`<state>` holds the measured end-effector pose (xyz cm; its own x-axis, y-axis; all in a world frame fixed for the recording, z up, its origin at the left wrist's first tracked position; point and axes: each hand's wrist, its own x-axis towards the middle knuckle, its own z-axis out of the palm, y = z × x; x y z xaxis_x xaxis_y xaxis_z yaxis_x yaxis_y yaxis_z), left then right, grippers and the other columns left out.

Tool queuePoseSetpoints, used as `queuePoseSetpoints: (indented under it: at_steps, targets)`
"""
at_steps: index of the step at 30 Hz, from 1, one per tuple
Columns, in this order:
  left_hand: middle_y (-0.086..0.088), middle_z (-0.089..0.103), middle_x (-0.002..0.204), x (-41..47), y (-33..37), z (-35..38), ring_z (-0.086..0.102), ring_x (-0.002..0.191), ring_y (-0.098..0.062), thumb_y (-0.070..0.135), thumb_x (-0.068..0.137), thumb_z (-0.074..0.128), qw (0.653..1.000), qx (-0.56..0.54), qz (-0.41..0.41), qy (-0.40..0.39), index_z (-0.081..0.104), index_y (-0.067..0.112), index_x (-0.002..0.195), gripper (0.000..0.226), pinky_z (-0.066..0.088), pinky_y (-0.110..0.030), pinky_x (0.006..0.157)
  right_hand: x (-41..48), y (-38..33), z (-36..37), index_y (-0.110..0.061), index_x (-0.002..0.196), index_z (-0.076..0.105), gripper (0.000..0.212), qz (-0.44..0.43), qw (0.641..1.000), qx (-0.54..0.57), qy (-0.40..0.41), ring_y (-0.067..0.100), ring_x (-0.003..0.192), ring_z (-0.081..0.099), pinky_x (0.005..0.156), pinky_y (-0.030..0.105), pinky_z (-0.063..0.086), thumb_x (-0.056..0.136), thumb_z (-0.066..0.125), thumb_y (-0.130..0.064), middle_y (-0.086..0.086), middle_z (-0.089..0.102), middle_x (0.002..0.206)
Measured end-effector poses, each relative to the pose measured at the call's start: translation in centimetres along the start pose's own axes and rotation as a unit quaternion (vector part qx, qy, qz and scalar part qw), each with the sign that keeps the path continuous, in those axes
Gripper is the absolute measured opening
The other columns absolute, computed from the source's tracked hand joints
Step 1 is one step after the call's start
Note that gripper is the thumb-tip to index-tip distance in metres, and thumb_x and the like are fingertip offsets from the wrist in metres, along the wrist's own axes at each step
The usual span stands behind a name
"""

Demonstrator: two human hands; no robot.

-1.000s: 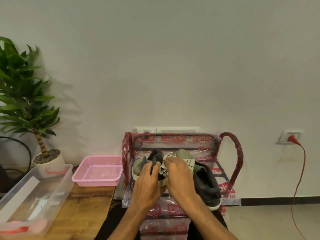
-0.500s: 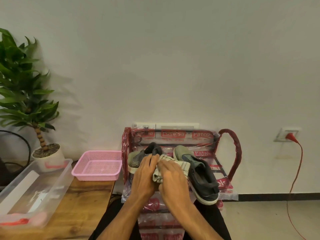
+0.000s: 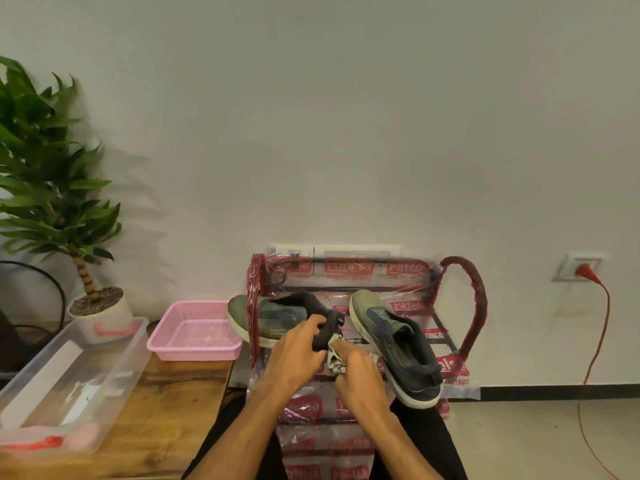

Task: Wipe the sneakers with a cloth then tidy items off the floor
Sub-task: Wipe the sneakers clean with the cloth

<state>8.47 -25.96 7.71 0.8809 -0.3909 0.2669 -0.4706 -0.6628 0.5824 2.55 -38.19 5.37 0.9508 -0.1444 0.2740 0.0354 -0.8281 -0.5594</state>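
Two green-grey, white-soled sneakers [image 3: 394, 344] sit on a red plastic-wrapped rack [image 3: 465, 299]. The left hand [image 3: 298, 355] grips the left sneaker [image 3: 273, 318] by its heel. The right hand [image 3: 360, 374] squeezes a pale crumpled cloth [image 3: 334, 359] against it. Wiping seems underway, tidying not started.

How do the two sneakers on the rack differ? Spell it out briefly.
Pose: the left sneaker lies crosswise, toe pointing left past the side post of the rack; the right sneaker points toe to the wall, heel toward the person. Contact: the left hand grips the left sneaker's dark collar; the right sneaker is ungripped, the right hand holding the cloth beside it. Shared: grey-green uppers, dark collars, white soles.
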Motion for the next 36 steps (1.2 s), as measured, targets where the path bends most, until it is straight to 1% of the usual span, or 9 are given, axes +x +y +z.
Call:
queuePoseSetpoints:
  at_steps: [4, 9, 12, 15, 20, 26, 28, 33, 36]
  targets:
    - [0.003, 0.063, 0.119, 0.5, 0.2, 1.5, 0.058, 0.107, -0.012, 0.020, 0.090, 0.057, 0.998, -0.020, -0.049, 0.017, 0.054, 0.023, 0.127, 0.037, 0.047, -0.026, 0.083, 0.2, 0.5, -0.5, -0.025, 0.114, 0.065, 0.050, 0.019, 1.000, 0.014, 0.005, 0.007, 0.098, 0.062, 0.082, 0.024, 0.053, 0.079, 0.051, 0.008, -0.011, 0.067, 0.107]
    - [-0.003, 0.052, 0.127, 3.0, 1.3, 3.0, 0.044, 0.119, -0.020, 0.041, 0.098, 0.047, 0.996, 0.066, -0.061, 0.026, 0.048, 0.016, 0.132, 0.043, 0.043, -0.034, 0.094, -0.1, 1.4, -1.4, -0.026, 0.101, 0.066, 0.038, 0.068, 0.997, 0.032, 0.028, 0.010, 0.087, 0.063, 0.075, 0.032, 0.054, 0.081, 0.050, 0.002, -0.009, 0.068, 0.093]
    - [-0.005, 0.052, 0.126, 4.2, 1.6, 3.7, 0.043, 0.118, -0.023, 0.047, 0.096, 0.049, 0.989, 0.124, -0.085, 0.010, 0.050, 0.014, 0.128, 0.046, 0.042, -0.035, 0.095, -0.1, 1.6, -1.8, -0.027, 0.097, 0.066, 0.032, 0.073, 0.996, 0.045, 0.029, 0.009, 0.081, 0.062, 0.072, 0.035, 0.054, 0.084, 0.051, -0.003, -0.010, 0.068, 0.088]
    - [-0.005, 0.053, 0.121, 4.4, 1.7, 3.9, 0.045, 0.115, -0.022, 0.034, 0.094, 0.058, 0.987, 0.136, -0.085, 0.013, 0.053, 0.014, 0.122, 0.035, 0.043, -0.034, 0.090, 0.1, 1.7, -2.0, -0.027, 0.097, 0.065, 0.029, 0.079, 0.993, 0.070, 0.045, 0.010, 0.081, 0.063, 0.072, 0.037, 0.055, 0.085, 0.051, -0.005, -0.010, 0.068, 0.086]
    - [0.002, 0.049, 0.106, 2.8, 0.9, 3.8, 0.047, 0.103, -0.016, 0.014, 0.089, 0.061, 0.995, 0.087, -0.026, 0.042, 0.058, 0.017, 0.108, 0.019, 0.037, -0.025, 0.069, 0.5, 1.4, -2.4, -0.021, 0.115, 0.066, 0.043, 0.112, 0.979, 0.136, 0.103, 0.008, 0.096, 0.062, 0.087, 0.030, 0.053, 0.083, 0.051, 0.004, -0.008, 0.069, 0.104]
    - [0.015, 0.055, 0.106, 0.8, 0.4, 2.6, 0.042, 0.093, -0.003, 0.005, 0.089, 0.061, 0.991, -0.010, 0.081, 0.102, 0.064, 0.020, 0.111, 0.027, 0.040, -0.021, 0.077, 1.2, 0.5, -3.6, -0.016, 0.112, 0.067, 0.037, 0.141, 0.951, 0.204, 0.183, 0.007, 0.090, 0.061, 0.081, 0.024, 0.052, 0.087, 0.053, 0.008, -0.015, 0.062, 0.093]
    - [0.018, 0.053, 0.107, 0.1, 0.2, 2.4, 0.046, 0.095, -0.004, 0.003, 0.088, 0.060, 0.985, -0.042, 0.111, 0.121, 0.063, 0.019, 0.110, 0.027, 0.043, -0.021, 0.080, 1.3, 0.3, -3.8, -0.015, 0.101, 0.069, 0.038, 0.142, 0.952, 0.201, 0.183, 0.006, 0.080, 0.060, 0.076, 0.027, 0.053, 0.084, 0.049, 0.012, -0.014, 0.061, 0.083]
    - [0.018, 0.051, 0.108, -2.1, -0.7, 2.8, 0.047, 0.099, 0.001, -0.001, 0.087, 0.056, 0.974, -0.053, 0.160, 0.154, 0.053, 0.029, 0.108, 0.037, 0.043, -0.020, 0.083, 1.4, 0.0, -3.2, -0.021, 0.079, 0.060, 0.034, 0.135, 0.964, 0.169, 0.153, 0.019, 0.080, 0.063, 0.070, 0.037, 0.054, 0.078, 0.046, 0.010, -0.006, 0.065, 0.080]
    - [0.018, 0.051, 0.108, -2.1, -0.9, 2.8, 0.047, 0.103, 0.002, -0.004, 0.085, 0.056, 0.968, -0.078, 0.142, 0.192, 0.056, 0.025, 0.107, 0.037, 0.041, -0.015, 0.086, 1.7, -0.5, -2.9, -0.020, 0.097, 0.067, 0.041, 0.119, 0.965, 0.165, 0.166, 0.017, 0.093, 0.064, 0.079, 0.037, 0.055, 0.078, 0.047, 0.011, -0.006, 0.068, 0.095]
